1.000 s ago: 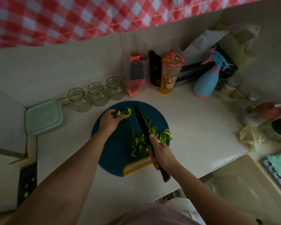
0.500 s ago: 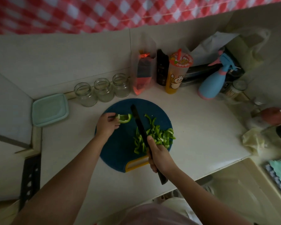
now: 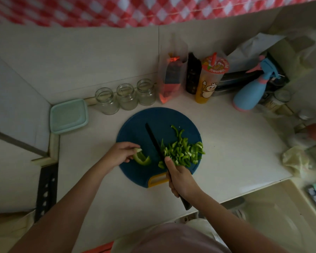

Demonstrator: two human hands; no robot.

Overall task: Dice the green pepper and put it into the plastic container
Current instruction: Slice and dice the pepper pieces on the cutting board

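A round blue cutting board (image 3: 135,172) lies on the white counter. On its right half sits a pile of cut green pepper strips (image 3: 182,152). My left hand (image 3: 119,152) pinches a curved uncut pepper piece (image 3: 141,158) at the board's left side. My right hand (image 3: 180,178) grips the handle of a black knife (image 3: 153,139), whose blade lies across the board between the piece and the pile. The plastic container (image 3: 68,115), pale green with its lid on, sits at the far left by the wall.
Three empty glass jars (image 3: 126,96) line the back wall. Behind the board stand a clear bag (image 3: 171,79), a dark bottle (image 3: 192,75), an orange cup (image 3: 209,81) and a blue spray bottle (image 3: 252,92). A crumpled cloth (image 3: 295,159) lies right; a sink (image 3: 274,216) is lower right.
My left hand has brought the uncut pepper piece from the far side of the board down toward its left near side. The knife stays beside the pile.
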